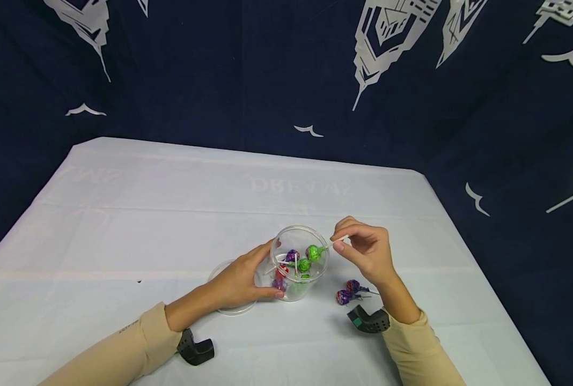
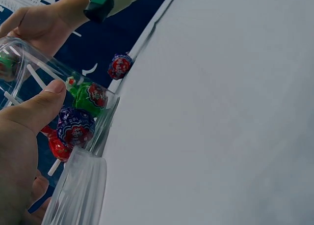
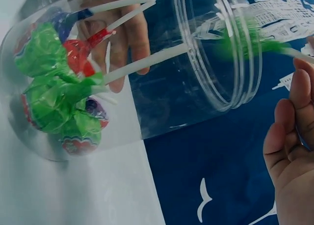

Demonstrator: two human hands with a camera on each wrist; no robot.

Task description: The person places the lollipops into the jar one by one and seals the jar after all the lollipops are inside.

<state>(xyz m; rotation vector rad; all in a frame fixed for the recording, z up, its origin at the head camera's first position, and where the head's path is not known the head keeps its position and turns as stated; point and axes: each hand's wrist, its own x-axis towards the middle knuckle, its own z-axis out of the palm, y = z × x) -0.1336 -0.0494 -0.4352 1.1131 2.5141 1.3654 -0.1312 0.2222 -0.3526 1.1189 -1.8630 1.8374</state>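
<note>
My left hand (image 1: 238, 281) grips a clear plastic jar (image 1: 293, 292) from its left side, thumb toward the front. Inside lie several wrapped lollipops: green ones (image 3: 46, 102), a red one (image 3: 77, 57) and purple ones (image 2: 76, 127), their white sticks pointing toward the mouth. At the mouth, my right hand (image 1: 366, 252) pinches the white stick of a green lollipop (image 1: 313, 252); its wrapped head is within the rim, blurred in the right wrist view. Two purple lollipops (image 1: 343, 296) lie on the table just right of the jar.
A round clear lid (image 1: 235, 311) lies on the white-covered table (image 1: 122, 230), partly hidden under my left hand. A small dark speck (image 1: 139, 281) sits farther left. A dark blue printed cloth (image 1: 286, 80) hangs behind the table.
</note>
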